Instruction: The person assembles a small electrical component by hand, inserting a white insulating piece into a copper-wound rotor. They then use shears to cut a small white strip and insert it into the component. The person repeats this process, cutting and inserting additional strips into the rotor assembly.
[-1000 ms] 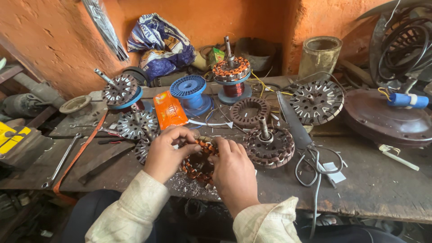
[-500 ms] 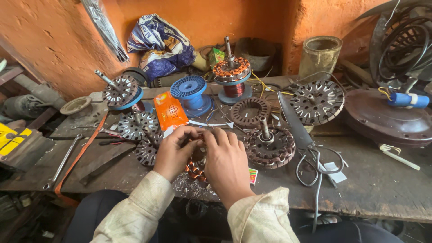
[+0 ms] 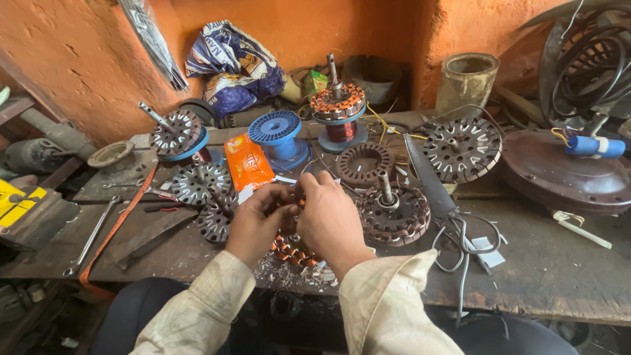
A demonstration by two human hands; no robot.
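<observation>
My left hand (image 3: 257, 221) and my right hand (image 3: 330, 220) are both closed around a round motor stator wound with copper coils (image 3: 294, 251) at the front edge of the metal workbench (image 3: 565, 276). Most of the stator is hidden under my palms; only its lower rim of orange-brown windings shows. My fingertips meet over its top. An orange packet (image 3: 247, 162) lies just behind my left hand. A bare stator core on a shaft (image 3: 393, 213) stands right of my right hand.
Several bare stator cores (image 3: 461, 147) lie around. A blue wire spool (image 3: 276, 131), a wound stator on a red spool (image 3: 338, 108), large scissors (image 3: 434, 190), a spanner (image 3: 89, 238), a brown fan housing (image 3: 565, 177), a tin can (image 3: 467, 82).
Both hands have shifted forward and closer together over the copper-wound stator, covering more of it. My right hand moved left onto its top. Other objects stay put.
</observation>
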